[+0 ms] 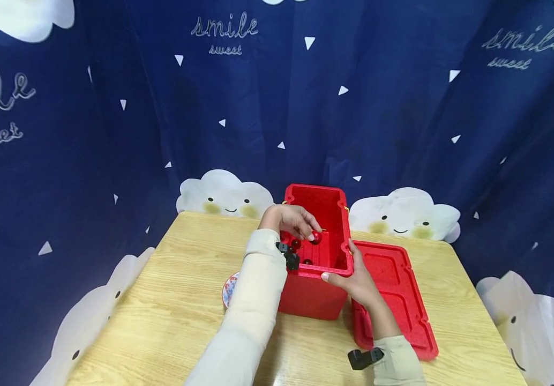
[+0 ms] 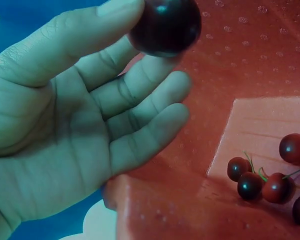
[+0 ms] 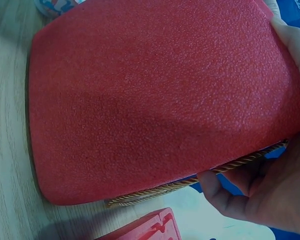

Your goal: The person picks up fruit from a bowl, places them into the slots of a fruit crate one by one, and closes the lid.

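My left hand reaches over the open red foam box and pinches a dark red cherry between thumb and fingertips. In the left wrist view, the other fingers are spread loosely below it. Several more cherries with green stems lie on the floor of the box, lower down than the hand. My right hand grips the box at its near right corner, thumb over the front rim and fingers along the side. A twisted gold rope runs along that side by the right fingers.
The red box lid lies on the wooden table, right of the box. A round dish with a blue and red pattern is left of the box, partly hidden by the left forearm. A dark blue curtain hangs behind.
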A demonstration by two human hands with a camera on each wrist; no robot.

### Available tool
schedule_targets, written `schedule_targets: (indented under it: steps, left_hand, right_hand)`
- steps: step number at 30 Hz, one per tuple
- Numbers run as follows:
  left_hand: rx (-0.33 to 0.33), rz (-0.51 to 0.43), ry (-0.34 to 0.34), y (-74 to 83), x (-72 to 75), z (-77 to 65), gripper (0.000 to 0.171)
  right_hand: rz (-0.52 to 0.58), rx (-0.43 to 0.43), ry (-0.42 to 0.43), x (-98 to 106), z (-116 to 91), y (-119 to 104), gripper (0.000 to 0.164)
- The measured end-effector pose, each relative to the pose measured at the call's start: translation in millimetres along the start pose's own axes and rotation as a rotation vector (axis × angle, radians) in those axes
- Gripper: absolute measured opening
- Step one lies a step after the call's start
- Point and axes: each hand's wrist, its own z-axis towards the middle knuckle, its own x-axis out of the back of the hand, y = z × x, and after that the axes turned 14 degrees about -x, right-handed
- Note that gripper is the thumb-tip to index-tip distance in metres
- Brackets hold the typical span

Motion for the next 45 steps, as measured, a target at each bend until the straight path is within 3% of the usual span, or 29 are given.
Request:
schedule_targets:
  steps: [10, 23, 35, 45]
  left_hand:
    - [0.007, -0.007, 0.017, -2.4, 2.3, 1.5, 0.033]
    - [-0.072, 0.051, 0.038, 4.1, 5.6, -0.8, 0.031]
    - [-0.145, 0.125, 0.054, -0.2, 0.1, -13.4, 0.031]
    - [-0.234, 0.265, 0.122, 8.3, 0.1, -41.9, 0.032]
  right_hand:
    - [-0.009, -0.013, -0.005, -0.4, 3.1, 1.2, 0.109]
    - [-0.001, -0.003, -0.006, 4.1, 5.1, -8.3, 0.110]
    - [0.019, -0.046, -0.039, 0.4, -25.5, -34.5, 0.107]
    - [0.055, -0.053, -0.037, 1.0, -17.0, -21.1, 0.110]
